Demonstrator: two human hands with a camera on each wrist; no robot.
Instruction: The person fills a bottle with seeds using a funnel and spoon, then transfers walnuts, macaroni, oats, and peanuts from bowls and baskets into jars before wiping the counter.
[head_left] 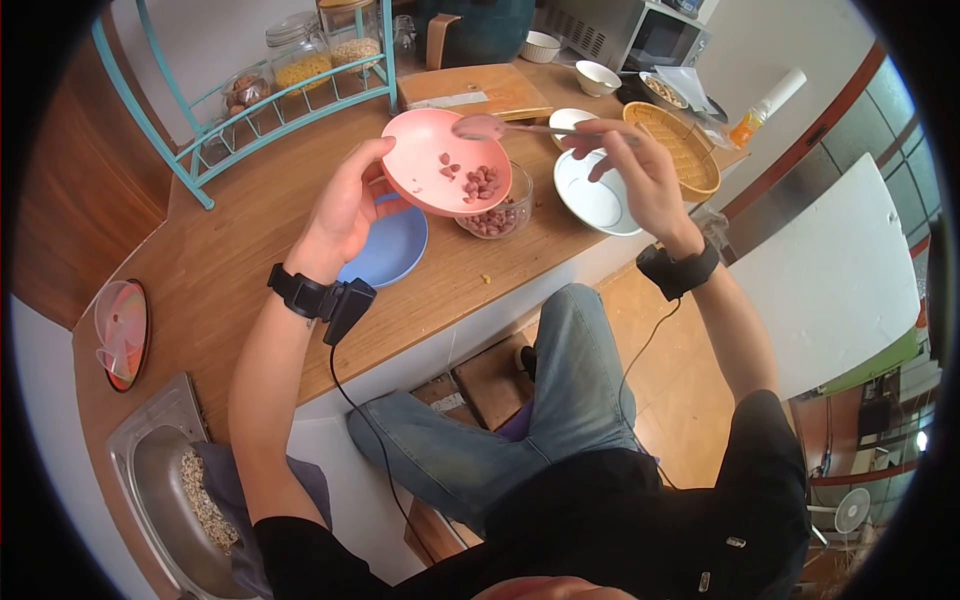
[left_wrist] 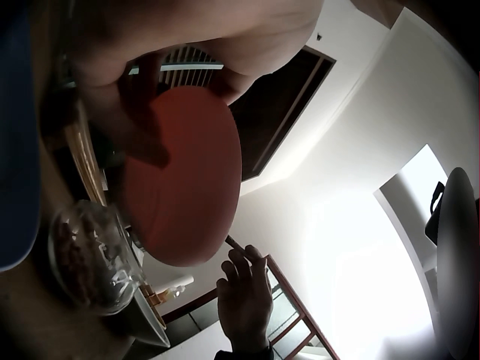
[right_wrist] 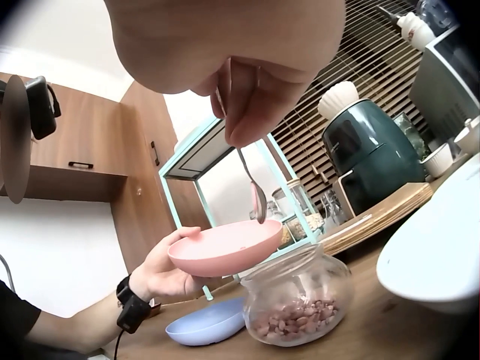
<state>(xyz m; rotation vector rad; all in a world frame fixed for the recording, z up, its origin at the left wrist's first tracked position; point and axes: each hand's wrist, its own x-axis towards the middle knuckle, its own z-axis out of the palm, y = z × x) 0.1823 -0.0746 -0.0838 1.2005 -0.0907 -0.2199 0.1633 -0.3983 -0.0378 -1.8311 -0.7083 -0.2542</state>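
My left hand (head_left: 340, 215) holds a pink bowl (head_left: 420, 150) by its rim, thumb on the edge and fingers underneath. The bowl tilts toward the right, with reddish peanuts (head_left: 481, 184) gathered at its lower side and a few bits higher up. A metal spoon (right_wrist: 257, 196) is pinched in my right hand (head_left: 645, 180), its head hanging over the bowl. Just below the bowl stands a glass jar (right_wrist: 296, 281), partly hidden by it in the head view, with more peanuts (right_wrist: 298, 321) at its bottom. A blue plate (head_left: 395, 250) lies under my left hand.
Right of the jar stands a white bowl (head_left: 590, 195), with a wicker basket (head_left: 690, 160) behind it. A wooden board (head_left: 475, 90) and a teal rack (head_left: 285, 120) with jars are at the back. The sink (head_left: 160, 480) is at the near left.
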